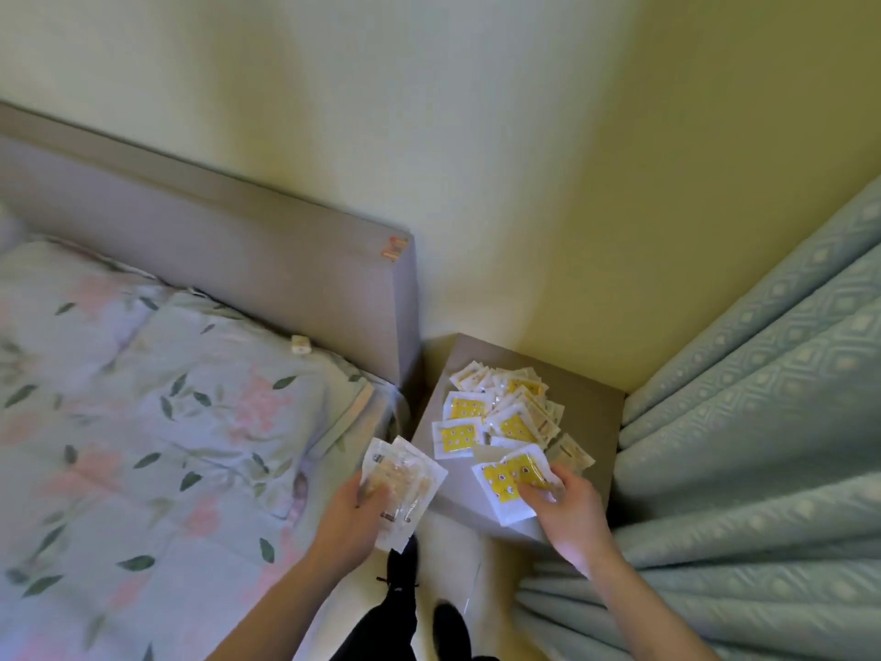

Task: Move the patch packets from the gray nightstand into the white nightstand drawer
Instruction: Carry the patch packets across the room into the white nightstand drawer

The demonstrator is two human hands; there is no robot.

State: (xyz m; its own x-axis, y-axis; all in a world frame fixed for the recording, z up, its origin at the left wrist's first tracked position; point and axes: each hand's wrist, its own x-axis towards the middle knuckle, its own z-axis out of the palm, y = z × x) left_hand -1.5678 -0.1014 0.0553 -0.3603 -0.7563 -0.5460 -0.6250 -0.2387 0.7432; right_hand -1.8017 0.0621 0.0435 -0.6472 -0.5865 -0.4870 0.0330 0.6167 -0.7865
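Observation:
Several white packets with yellow patches lie in a loose pile (500, 407) on the gray nightstand (586, 422), in the corner between bed and curtain. My left hand (355, 512) holds a small stack of packets (405, 484) turned pale side up, off the nightstand's left edge. My right hand (567, 508) pinches a couple of yellow-faced packets (510, 479) at the nightstand's front edge. The white nightstand and its drawer are out of view.
A bed with a floral cover (157, 436) and gray headboard (229, 231) fills the left. A light blue patterned curtain (763, 422) hangs close on the right. My dark-shod feet (405, 555) stand on the narrow pale floor strip between them.

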